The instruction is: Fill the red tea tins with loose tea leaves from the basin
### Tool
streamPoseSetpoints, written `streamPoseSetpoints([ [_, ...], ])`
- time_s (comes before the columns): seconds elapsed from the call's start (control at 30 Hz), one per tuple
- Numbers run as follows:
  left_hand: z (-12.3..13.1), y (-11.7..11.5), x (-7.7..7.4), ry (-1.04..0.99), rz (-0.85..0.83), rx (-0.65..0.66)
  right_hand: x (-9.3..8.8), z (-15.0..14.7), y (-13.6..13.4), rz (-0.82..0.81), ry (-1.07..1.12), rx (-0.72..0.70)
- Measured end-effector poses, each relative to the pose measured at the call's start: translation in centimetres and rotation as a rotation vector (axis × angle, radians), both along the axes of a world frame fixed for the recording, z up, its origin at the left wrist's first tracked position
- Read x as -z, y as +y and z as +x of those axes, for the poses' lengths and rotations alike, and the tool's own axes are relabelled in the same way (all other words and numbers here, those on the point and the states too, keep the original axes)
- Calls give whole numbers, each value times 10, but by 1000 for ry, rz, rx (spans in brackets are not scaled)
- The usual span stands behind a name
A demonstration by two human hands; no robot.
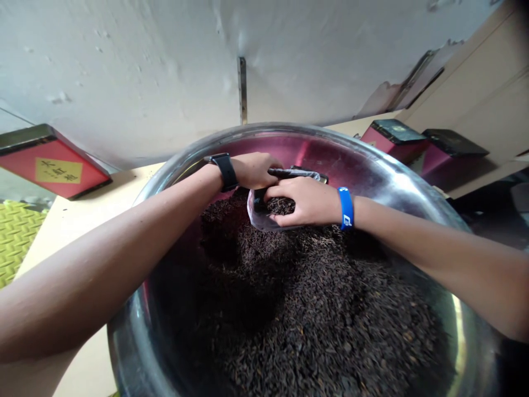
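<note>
A large metal bowl [264, 128] holds a heap of dark dried tea leaves [330, 309]. Near its far side my left hand [257, 170], below a black watch, grips the upper left edge of a box [259, 201] lined with a clear plastic bag [258, 218]. My right hand [308, 201], with a blue wristband [346, 208], is curved over the box opening, its thumb and fingers around some tea leaves [281, 205]. Whether those fingers press on the leaves or only rest over them is hard to see.
A red box with a yellow label [58, 170] leans on the table [82, 220] at the left. Two more red boxes [392, 138] with dark tops stand behind the bowl at the right. A pale wall rises behind, and a yellow mat [19, 237] lies at the far left.
</note>
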State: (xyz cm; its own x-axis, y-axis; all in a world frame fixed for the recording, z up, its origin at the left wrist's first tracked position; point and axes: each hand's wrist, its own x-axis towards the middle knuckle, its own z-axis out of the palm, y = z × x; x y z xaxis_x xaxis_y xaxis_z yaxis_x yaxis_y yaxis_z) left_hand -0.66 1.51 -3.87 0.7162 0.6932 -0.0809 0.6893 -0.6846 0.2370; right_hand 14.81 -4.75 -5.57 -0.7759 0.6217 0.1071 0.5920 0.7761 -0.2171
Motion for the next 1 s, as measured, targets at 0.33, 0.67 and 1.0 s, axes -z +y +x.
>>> streamPoseSetpoints([
  [0.33,-1,-1,0,8,-19,-8,0,0,1,-11,-21,8],
  [0.67,1,-1,0,29,-14,-28,1,-1,1,-31,-42,6],
  [1.0,1,-1,-1,46,-13,-34,1,-1,1,-36,-79,22],
])
